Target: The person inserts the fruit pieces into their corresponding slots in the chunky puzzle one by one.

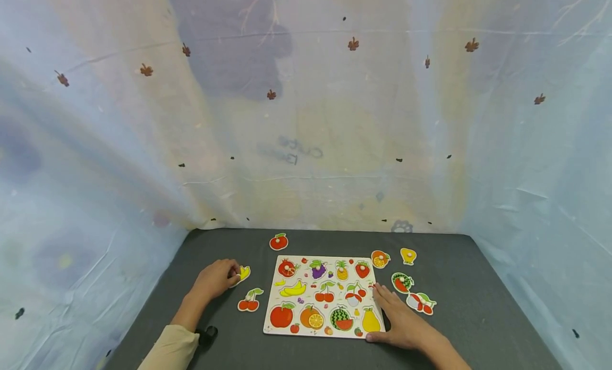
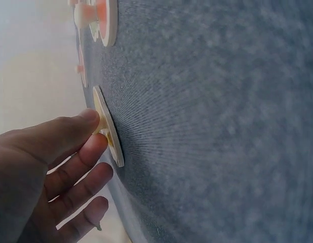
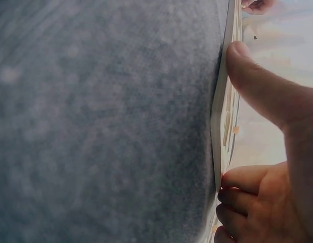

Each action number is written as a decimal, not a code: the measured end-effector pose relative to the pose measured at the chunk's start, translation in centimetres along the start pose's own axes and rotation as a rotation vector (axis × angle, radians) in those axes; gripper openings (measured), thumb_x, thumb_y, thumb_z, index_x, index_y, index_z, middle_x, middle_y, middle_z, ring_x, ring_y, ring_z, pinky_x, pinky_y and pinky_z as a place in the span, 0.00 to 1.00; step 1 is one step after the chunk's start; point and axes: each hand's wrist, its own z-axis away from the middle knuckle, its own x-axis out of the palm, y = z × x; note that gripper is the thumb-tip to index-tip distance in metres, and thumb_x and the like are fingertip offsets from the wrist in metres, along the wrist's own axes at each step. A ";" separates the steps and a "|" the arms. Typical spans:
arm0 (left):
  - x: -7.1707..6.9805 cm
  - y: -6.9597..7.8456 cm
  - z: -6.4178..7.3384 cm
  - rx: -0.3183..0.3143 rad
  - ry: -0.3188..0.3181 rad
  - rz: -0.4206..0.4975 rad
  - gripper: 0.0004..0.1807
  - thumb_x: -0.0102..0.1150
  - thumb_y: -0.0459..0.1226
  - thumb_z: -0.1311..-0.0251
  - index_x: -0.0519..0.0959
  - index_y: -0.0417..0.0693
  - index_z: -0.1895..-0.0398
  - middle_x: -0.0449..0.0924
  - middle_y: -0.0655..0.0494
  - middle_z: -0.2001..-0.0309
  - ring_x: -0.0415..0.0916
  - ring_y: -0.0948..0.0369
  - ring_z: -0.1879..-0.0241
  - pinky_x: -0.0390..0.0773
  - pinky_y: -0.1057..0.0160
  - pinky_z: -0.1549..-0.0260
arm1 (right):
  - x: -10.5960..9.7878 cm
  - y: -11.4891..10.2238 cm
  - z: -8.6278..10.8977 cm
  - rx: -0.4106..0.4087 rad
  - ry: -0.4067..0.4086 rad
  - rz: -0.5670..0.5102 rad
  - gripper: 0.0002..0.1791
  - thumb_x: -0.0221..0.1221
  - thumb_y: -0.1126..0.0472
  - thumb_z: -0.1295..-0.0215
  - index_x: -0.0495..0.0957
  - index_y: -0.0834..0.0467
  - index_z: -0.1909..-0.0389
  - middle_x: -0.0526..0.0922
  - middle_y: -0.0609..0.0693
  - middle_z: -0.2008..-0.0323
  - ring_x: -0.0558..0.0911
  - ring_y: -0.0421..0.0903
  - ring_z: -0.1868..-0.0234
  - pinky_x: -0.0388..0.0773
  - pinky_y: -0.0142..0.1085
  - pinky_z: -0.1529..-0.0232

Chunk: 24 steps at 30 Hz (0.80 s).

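Left hand (image 1: 216, 278) is pinching the banana piece (image 1: 244, 273) by its peg, thumb and fingers around it, the piece lying flat on the dark worktop (image 1: 478, 306) just left of the puzzle board (image 1: 287, 327). Right hand (image 1: 400, 319) lies flat with relaxed fingers on the board's right edge, thumb along the near corner. Loose cherry piece (image 1: 250, 301) sits between left hand and board.

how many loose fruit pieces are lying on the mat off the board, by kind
Loose pieces around the puzzle board:
apple: 1
banana, pinched by the left hand: 1
cherries: 1
orange: 1
pear: 1
watermelon: 1
red fruit with leaf, kind unclear: 1
Total: 7
The right hand rests on the board's edge.
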 end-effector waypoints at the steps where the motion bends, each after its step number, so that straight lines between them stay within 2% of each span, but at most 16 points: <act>1: 0.0 0.0 0.0 0.000 0.004 -0.002 0.04 0.73 0.39 0.31 0.84 0.54 0.61 0.78 0.63 0.67 0.72 0.63 0.67 0.77 0.54 0.65 | 0.0 0.0 0.0 -0.002 0.000 0.001 0.70 0.76 0.29 0.48 0.56 0.64 0.15 0.55 0.62 0.15 0.54 0.69 0.16 0.53 0.69 0.21; 8: -0.1 0.5 -0.2 0.006 0.035 -0.019 0.05 0.74 0.39 0.32 0.84 0.54 0.59 0.78 0.62 0.65 0.73 0.63 0.65 0.79 0.52 0.62 | -0.1 -0.2 -0.1 -0.003 0.002 0.000 0.70 0.77 0.29 0.48 0.55 0.64 0.15 0.55 0.62 0.15 0.54 0.68 0.16 0.53 0.69 0.21; 17: -0.2 1.5 -0.2 0.020 0.065 0.007 0.05 0.74 0.39 0.32 0.86 0.54 0.58 0.80 0.62 0.64 0.76 0.62 0.63 0.81 0.51 0.61 | -0.2 -0.4 0.1 0.003 -0.015 -0.012 0.69 0.77 0.31 0.47 0.56 0.65 0.16 0.54 0.63 0.15 0.54 0.69 0.16 0.52 0.68 0.21; 24: -0.3 2.1 -0.3 0.027 0.082 0.016 0.05 0.73 0.40 0.31 0.86 0.55 0.57 0.80 0.63 0.63 0.75 0.63 0.63 0.81 0.53 0.60 | -0.5 -0.8 0.2 0.010 -0.019 -0.009 0.69 0.78 0.32 0.47 0.56 0.65 0.16 0.55 0.64 0.16 0.54 0.69 0.16 0.52 0.68 0.20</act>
